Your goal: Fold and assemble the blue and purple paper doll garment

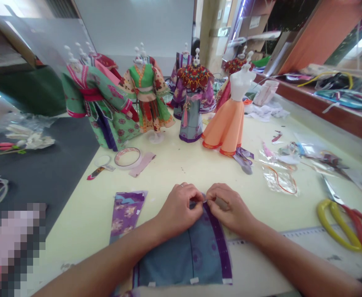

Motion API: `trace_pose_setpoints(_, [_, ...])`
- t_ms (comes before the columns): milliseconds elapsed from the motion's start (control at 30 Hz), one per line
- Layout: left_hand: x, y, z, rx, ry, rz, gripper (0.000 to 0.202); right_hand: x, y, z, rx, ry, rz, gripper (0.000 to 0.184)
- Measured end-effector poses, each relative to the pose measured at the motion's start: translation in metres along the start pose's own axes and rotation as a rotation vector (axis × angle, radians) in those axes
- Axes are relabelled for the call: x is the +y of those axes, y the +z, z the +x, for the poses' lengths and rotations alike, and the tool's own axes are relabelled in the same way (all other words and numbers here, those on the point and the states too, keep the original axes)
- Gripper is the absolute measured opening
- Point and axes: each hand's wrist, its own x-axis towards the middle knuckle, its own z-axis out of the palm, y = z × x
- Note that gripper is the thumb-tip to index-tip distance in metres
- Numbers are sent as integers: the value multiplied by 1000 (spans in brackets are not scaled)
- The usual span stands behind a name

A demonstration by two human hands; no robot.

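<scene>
A blue-grey fabric piece with a dark purple border and small white tape bits along its lower edge lies flat on the table before me. At its top edge my left hand pinches the fabric between thumb and fingers. Close beside it, my right hand pinches the same edge near the purple border, with a small pale bit showing between the two hands. Left of my hands lies a purple patterned fabric strip, partly covered by my left forearm.
Dressed mini mannequins, including one in an orange skirt, stand across the back. A tape roll lies left of centre. Scissors with yellow and red handles and a ruler lie at right, near a plastic bag.
</scene>
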Motion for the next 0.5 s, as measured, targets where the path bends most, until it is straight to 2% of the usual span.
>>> trace_pose_setpoints(367, [-2,-3,0,-33,-46,-91,10,0,-1,1,-9,45,4,10])
trace_pose_setpoints(500, [-2,-5,0,-22,-81,-117,11,-1,-2,-2,96,4,-38,10])
